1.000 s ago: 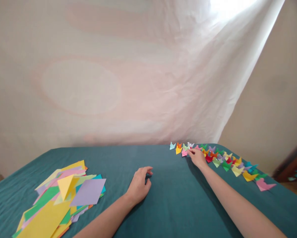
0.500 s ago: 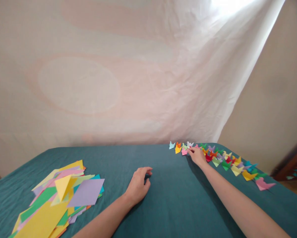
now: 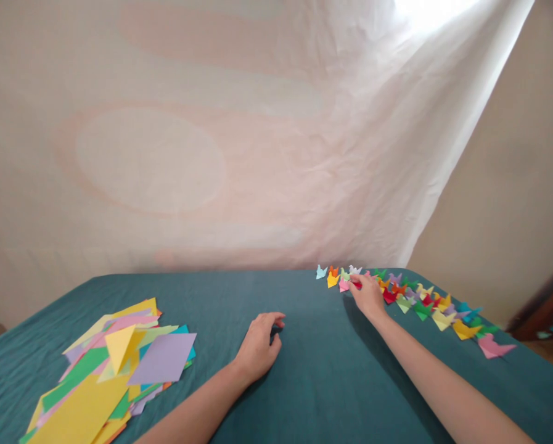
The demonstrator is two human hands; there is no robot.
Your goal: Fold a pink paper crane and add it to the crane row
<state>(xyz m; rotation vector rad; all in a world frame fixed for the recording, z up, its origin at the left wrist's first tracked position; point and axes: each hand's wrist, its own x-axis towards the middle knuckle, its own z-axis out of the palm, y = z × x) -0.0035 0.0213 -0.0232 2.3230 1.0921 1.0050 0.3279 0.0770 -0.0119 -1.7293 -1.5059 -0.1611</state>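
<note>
Head view, right hand (image 3: 367,297): extended over the far right of the table, thumb and forefinger slightly parted around a red bird (image 3: 357,285) of folded paper; whether they pinched it could not be told.
Beside the fingertips: one small pink bird (image 3: 344,286), with a golden bird (image 3: 332,280) farther left.
Far end of the rows: one pale blue bird (image 3: 321,272).
Near end of the rows: one larger pink bird (image 3: 492,347), the multicoloured rows running between along the right edge.
Left hand (image 3: 258,345): near the table's middle, loosely open, fingers bent, thumb apart.
Left side: one loose paper pile (image 3: 82,407), topped by a purple sheet (image 3: 164,359) and a folded yellow piece (image 3: 119,346).
Table (image 3: 322,382): covered in dark green cloth.
Behind: one pale hanging sheet (image 3: 188,160), creased.
</note>
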